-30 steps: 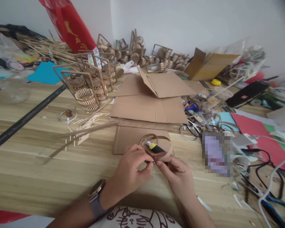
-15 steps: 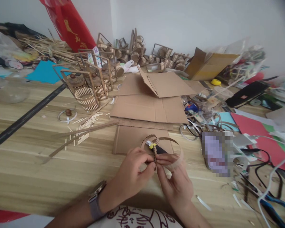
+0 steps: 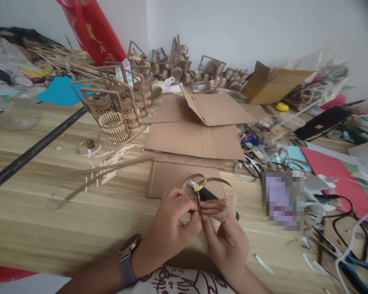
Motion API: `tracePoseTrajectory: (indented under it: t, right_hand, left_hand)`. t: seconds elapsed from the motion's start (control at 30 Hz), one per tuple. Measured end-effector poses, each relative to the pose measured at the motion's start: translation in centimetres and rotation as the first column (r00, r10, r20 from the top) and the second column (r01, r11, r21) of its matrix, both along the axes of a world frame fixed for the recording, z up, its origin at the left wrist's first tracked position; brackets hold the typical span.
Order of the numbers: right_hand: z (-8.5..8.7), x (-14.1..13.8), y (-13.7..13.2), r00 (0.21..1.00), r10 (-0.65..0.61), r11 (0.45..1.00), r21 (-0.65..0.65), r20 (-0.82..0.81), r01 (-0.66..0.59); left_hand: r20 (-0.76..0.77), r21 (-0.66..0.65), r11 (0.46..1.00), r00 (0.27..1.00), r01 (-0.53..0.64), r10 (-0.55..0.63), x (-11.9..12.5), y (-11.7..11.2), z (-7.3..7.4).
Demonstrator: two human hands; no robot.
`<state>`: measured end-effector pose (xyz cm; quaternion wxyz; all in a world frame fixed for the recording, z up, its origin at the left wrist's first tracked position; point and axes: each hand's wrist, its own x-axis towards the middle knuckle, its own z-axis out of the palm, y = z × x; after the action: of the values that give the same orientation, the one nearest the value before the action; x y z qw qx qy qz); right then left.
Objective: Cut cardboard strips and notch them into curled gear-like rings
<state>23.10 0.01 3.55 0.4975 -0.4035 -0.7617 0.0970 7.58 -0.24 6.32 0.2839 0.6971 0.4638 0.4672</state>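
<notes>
Strip: our curled corrugated strip [image 3: 198, 197] is between both hands, looping beyond the fingertips.
Left hand [image 3: 178, 216]: thumb and fingers closed, pinching it.
Right hand [image 3: 228, 237]: pinching just beside.
Springback: if we loosen either pinch, the loops could uncurl; squeezing too hard might crush ridges.
Knife [image 3: 207, 194]: close behind; reaching carelessly, we could brush its tip.

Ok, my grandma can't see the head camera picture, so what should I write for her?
A person's left hand and right hand pinch a looped brown strip with a partly toothed edge. A black-and-yellow utility knife lies partly behind the right hand, near flat cardboard. Small handled baskets stand farther back on the wooden table.
</notes>
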Motion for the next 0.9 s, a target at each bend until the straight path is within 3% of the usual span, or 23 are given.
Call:
tracePoseTrajectory:
  t: [0.27,0.37,0.6,0.8,0.9]
  right_hand:
    - [0.33,-0.2,-0.18,0.978,0.003,0.971,-0.235,-0.207,-0.053]
    - [0.13,-0.17,-0.24,0.972,0.005,0.965,-0.252,-0.235,-0.066]
    - [-0.37,0.47,-0.35,0.996,-0.016,0.996,-0.086,-0.087,0.009]
    - [-0.14,0.54,-0.15,0.997,-0.032,0.998,0.051,0.07,0.029]
    - [0.03,0.45,-0.12,0.988,-0.053,0.992,0.121,0.148,0.035]
  left_hand:
    - [0.043,0.005,0.998,0.997,0.058,-0.058,-0.13,0.1,-0.11]
    - [0.048,-0.016,0.997,0.996,0.069,-0.069,-0.17,0.13,-0.08]
    - [-0.027,-0.058,0.997,0.998,0.048,-0.05,-0.38,0.28,0.12]
    - [-0.104,-0.001,1.0,0.995,0.014,-0.014,-0.25,0.34,-0.09]
    - [-0.07,-0.079,0.997,0.997,-0.022,0.016,-0.14,0.21,-0.3]
